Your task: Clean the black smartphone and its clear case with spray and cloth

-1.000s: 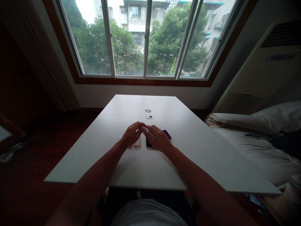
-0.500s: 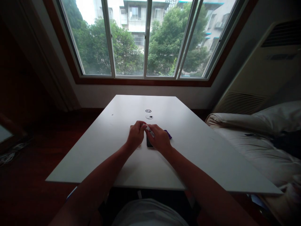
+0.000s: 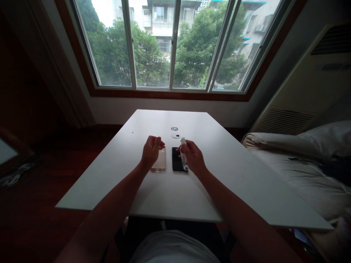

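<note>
My right hand is closed around a white cable-like thing, with a block-like end upward and a small rounded end hanging below. It is held above a dark-screened phone lying flat on the white table. My left hand is apart from it, fingers curled in toward the thumb; anything small between them is too unclear to make out. Beneath and beside my left hand lies a clear pinkish phone case, partly covered by the hand.
Two round flat items, a dark-patterned disc and a pale disc, lie beyond my hands. A tiny dark speck is at the table's left. A pale sofa stands to the right, a window ahead.
My hands have drawn apart; the white thing stays in my right hand, now upright. More of the phone and case shows. The purple item beside my right hand is out of sight.
</note>
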The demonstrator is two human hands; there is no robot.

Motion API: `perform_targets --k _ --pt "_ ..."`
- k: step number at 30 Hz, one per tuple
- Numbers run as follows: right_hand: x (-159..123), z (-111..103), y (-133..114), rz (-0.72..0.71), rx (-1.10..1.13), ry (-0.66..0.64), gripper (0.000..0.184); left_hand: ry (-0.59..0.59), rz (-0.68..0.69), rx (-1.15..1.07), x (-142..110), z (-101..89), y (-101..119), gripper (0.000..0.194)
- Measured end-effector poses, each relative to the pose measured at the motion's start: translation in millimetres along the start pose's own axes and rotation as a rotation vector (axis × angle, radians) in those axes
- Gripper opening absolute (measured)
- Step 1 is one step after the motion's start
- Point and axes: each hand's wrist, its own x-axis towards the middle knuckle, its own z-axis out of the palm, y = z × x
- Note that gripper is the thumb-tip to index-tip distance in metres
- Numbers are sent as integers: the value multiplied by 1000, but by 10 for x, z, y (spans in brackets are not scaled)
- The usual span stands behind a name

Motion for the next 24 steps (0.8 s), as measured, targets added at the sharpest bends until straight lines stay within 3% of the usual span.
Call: perform_targets --k 4,11,14,19,24 --pt "30 14 -60 170 450 -139 40 -54 40 53 -48 29 -10 39" --pt "94 -93 -153 256 706 -267 43 -46 40 86 -42 -8 -16 39" --pt "88 -70 -167 239 684 -251 42 -79 49 119 -55 -14 -22 36" --pt "49 60 -127 207 512 -97 43 -140 57 139 -78 -16 -27 33" --pt "10 100 22 107 168 -101 49 -235 121 177 -86 -8 -43 20"
